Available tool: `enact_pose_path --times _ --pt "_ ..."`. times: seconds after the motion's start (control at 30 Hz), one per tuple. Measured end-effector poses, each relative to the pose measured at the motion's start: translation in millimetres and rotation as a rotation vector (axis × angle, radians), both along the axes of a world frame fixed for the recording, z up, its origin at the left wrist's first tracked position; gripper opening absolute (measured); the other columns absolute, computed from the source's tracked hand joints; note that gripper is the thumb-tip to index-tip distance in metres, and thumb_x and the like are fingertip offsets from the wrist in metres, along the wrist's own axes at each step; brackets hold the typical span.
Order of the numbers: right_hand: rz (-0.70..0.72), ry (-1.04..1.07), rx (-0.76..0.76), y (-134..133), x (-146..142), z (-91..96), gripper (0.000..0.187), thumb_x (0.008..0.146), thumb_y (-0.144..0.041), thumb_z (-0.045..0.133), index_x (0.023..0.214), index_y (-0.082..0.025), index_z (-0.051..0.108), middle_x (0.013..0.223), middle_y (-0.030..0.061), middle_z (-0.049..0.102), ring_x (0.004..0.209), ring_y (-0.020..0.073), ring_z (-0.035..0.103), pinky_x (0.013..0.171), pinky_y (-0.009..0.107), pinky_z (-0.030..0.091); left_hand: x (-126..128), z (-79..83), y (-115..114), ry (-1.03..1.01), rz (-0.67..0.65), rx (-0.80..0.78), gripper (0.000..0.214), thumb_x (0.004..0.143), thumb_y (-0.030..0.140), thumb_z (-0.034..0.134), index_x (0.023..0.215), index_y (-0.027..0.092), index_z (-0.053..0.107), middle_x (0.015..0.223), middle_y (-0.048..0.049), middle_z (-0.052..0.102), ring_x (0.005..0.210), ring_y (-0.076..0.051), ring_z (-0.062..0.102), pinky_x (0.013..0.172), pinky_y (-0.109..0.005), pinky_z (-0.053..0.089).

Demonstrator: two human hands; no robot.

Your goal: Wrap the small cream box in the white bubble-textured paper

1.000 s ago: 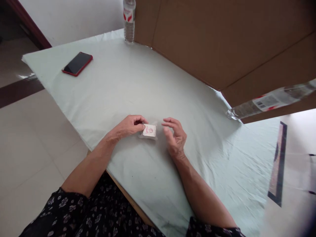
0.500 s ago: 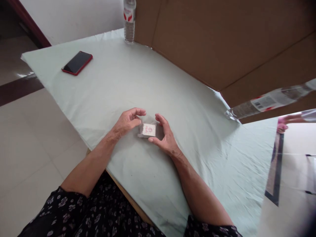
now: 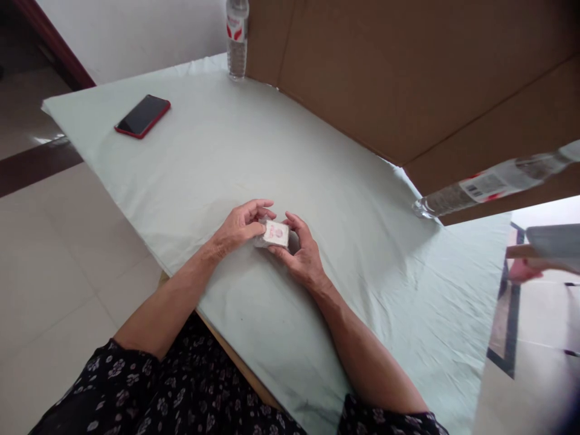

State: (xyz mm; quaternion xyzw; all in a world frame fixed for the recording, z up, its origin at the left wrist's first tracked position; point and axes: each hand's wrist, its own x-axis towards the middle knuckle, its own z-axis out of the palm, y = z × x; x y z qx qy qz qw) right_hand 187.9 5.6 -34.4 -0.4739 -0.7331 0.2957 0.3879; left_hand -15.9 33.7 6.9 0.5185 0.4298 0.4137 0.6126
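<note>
A small white card pack in clear plastic wrap, with a red mark on its face, sits between both hands just above the pale green cloth. My left hand pinches its left edge with fingers curled. From the right, my right hand closes on it, thumb below and fingers above. Both forearms rest on the table.
A red phone lies at the far left corner. One water bottle stands at the back, another props up a large brown cardboard sheet. Another person's hand holds something grey at the right edge.
My right hand moved in from apart and closed on the pack's right side. The left hand shifted its grip slightly. The other person's hand came into view at the right.
</note>
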Motion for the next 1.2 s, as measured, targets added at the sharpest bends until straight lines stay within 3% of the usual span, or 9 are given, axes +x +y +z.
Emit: enact_pose_path --times 0.27,0.43,0.53,0.93,1.1,1.2 --pt "0.015 -0.124 0.029 3 2 6.4 0.071 0.086 -0.061 0.067 0.146 -0.028 0.048 0.146 0.0133 0.060 0.135 0.0342 0.055 0.113 0.056 0.041 -1 -8.6 4 0.130 0.024 0.038 0.064 0.067 0.027 0.067 0.130 0.013 0.062 0.126 -0.0145 0.068 0.102 -0.023 0.064 0.089 -0.037 0.052" --pt "-0.051 -0.098 0.171 1 6 14.5 0.036 0.094 -0.052 0.062 0.122 -0.031 0.066 0.141 0.0101 0.064 0.133 0.0308 0.057 0.112 0.054 0.042 -1 -9.6 4 0.183 0.001 0.067 0.058 0.070 0.027 0.065 0.126 0.012 0.065 0.122 -0.0139 0.069 0.097 -0.021 0.064 0.086 -0.035 0.052" --pt "-0.048 -0.172 0.200 3 6 18.7 0.026 0.094 -0.048 0.063 0.113 -0.031 0.071 0.135 0.0082 0.068 0.128 0.0309 0.061 0.109 0.054 0.043 -1 -8.7 3 0.232 -0.025 0.095 0.052 0.072 0.026 0.064 0.123 0.014 0.068 0.118 -0.0106 0.071 0.091 -0.019 0.064 0.085 -0.033 0.051" --pt "0.140 -0.465 0.395 23 2 49.7 0.016 0.098 -0.029 0.060 0.101 -0.027 0.076 0.126 0.0063 0.075 0.120 0.0282 0.065 0.098 0.048 0.044 3 -3.8 1 0.294 -0.041 0.199 0.051 0.074 0.029 0.063 0.121 0.012 0.069 0.107 -0.0100 0.073 0.087 -0.019 0.065 0.082 -0.032 0.053" --pt "0.072 -0.417 0.406 24 -5 42.3 0.024 0.101 -0.026 0.050 0.090 -0.026 0.071 0.119 0.0062 0.077 0.114 0.0261 0.067 0.097 0.048 0.043 4 -2.5 0 0.310 -0.068 0.213 0.052 0.075 0.033 0.062 0.123 0.014 0.068 0.114 -0.0110 0.071 0.094 -0.021 0.064 0.089 -0.036 0.051" --pt "-0.011 -0.310 0.412 24 -8 44.0 0.021 0.102 -0.026 0.046 0.094 -0.025 0.065 0.119 0.0089 0.076 0.112 0.0256 0.068 0.097 0.046 0.045 5 -2.6 -2 0.350 -0.074 0.206 0.066 0.072 0.037 0.069 0.134 0.014 0.061 0.126 -0.0138 0.066 0.107 -0.026 0.063 0.095 -0.038 0.050"
